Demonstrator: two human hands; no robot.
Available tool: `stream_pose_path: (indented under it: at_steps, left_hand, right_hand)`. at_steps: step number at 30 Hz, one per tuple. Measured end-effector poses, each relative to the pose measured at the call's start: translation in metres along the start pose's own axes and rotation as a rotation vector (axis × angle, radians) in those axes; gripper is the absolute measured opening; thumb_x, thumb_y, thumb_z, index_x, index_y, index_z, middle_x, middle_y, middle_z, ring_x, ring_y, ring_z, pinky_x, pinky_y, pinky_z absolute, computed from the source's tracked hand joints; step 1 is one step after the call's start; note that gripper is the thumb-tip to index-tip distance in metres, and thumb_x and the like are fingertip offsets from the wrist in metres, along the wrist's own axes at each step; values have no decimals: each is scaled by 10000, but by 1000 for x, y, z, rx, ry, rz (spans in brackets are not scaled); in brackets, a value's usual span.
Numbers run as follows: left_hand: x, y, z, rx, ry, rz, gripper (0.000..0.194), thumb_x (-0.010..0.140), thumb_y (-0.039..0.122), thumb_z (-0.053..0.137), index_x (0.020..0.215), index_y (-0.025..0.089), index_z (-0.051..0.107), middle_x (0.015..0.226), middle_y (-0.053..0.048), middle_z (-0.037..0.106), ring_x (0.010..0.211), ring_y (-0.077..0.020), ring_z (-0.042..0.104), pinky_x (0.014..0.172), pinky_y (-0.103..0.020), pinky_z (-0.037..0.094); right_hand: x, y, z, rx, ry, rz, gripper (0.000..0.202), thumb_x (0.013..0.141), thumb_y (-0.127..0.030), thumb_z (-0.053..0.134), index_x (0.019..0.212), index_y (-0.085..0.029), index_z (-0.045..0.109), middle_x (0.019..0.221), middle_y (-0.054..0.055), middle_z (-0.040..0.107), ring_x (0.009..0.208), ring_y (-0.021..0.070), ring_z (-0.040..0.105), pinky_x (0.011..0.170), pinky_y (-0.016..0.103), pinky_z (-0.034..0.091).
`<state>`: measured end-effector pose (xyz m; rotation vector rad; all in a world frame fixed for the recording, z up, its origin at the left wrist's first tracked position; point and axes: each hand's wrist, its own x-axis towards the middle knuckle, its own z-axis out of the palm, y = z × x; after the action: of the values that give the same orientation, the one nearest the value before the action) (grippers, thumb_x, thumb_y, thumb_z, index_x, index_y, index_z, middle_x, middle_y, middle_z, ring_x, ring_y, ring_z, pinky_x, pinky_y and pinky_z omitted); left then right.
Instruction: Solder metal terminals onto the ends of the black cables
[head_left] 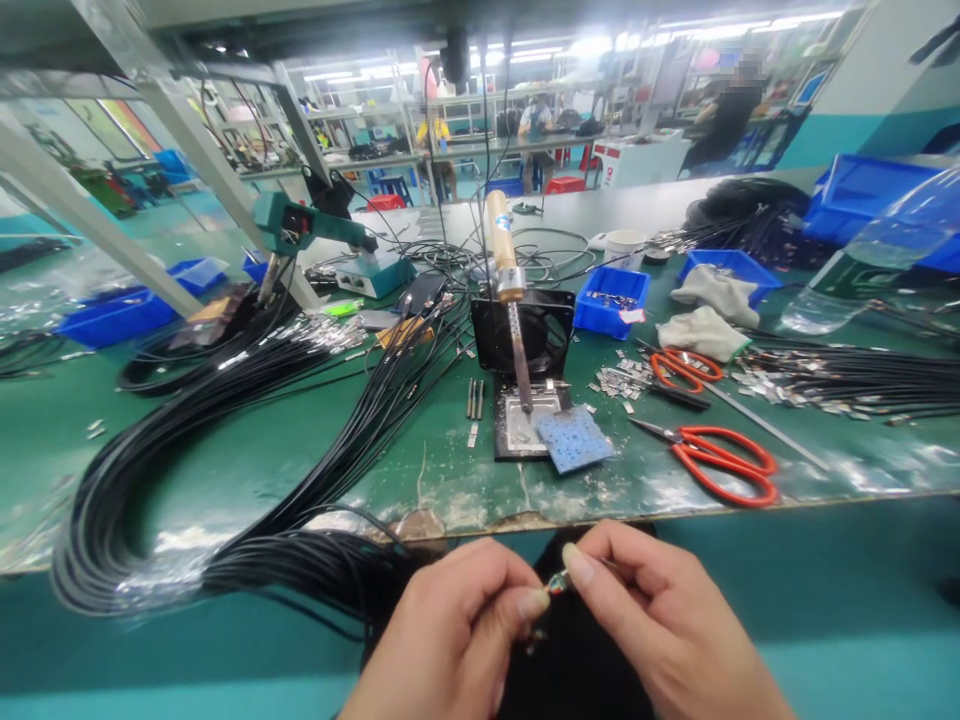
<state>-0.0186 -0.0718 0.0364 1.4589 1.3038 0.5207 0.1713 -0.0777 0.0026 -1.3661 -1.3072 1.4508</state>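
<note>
Over my lap, just in front of the bench edge, both hands pinch a small cable end (557,582) with tiny coloured wires showing between the fingertips. My left hand (480,620) is closed on its left side, thumb against forefinger. My right hand (652,610) grips the right side the same way, hiding most of it. A small metallic bit below the left fingers is too blurred to name. Beyond the hands, a soldering iron (504,245) with a wooden handle points down at a metal tray (514,432). A blue sponge (574,440) overlaps that tray.
A bundle of black cables (97,510) loops over the bench edge at left. Orange-handled scissors (731,465) lie at right, near loose metal connectors (619,380). Behind the iron stands a black fan (487,340). Blue bins (611,300) and a plastic bottle (847,280) stand farther back.
</note>
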Motion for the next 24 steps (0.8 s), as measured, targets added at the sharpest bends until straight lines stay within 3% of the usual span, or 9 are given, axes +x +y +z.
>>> stream_pose_path:
  at_steps: [3,5,14,17,21,24]
  left_hand:
    - [1,-1,-1,163,71,120,240,978,386,581,816,244,688,728,-2,643,649,-176,579,608,-272,443]
    - [1,-2,0,187,124,128,124,939,351,648,886,260,714,802,-10,677,712,-193,601,646,-279,460]
    - [0,5,7,-102,233,18,198,874,397,720,766,236,757,741,-5,674,700,-188,590,645,-269,457]
    - [1,11,6,-260,210,-64,227,852,395,753,733,202,747,648,26,601,595,-128,479,563,-223,389]
    - [5,9,6,-404,113,-171,289,845,456,772,750,188,719,546,97,359,481,-74,201,421,-212,141]
    - [10,4,6,-459,102,-174,281,845,451,781,771,186,723,543,103,349,473,-64,186,412,-204,120]
  right_hand:
    - [1,1,3,21,45,1,390,956,-540,605,743,-213,611,626,-47,492,594,127,418,559,255,356]
    - [1,0,4,36,56,2,390,951,-542,608,741,-213,608,623,-46,498,595,131,426,565,261,356]
    - [0,-12,9,93,99,39,462,906,-606,624,682,-210,541,616,-65,387,592,127,330,559,264,307]
    - [-2,-13,10,100,120,37,469,902,-609,632,680,-206,549,615,-64,383,593,125,321,558,259,303]
    - [-3,-11,12,120,161,33,451,903,-589,652,679,-204,582,598,-56,420,583,124,348,542,252,318]
    - [0,-7,11,113,163,28,440,920,-579,644,684,-210,598,604,-51,431,586,128,360,533,250,327]
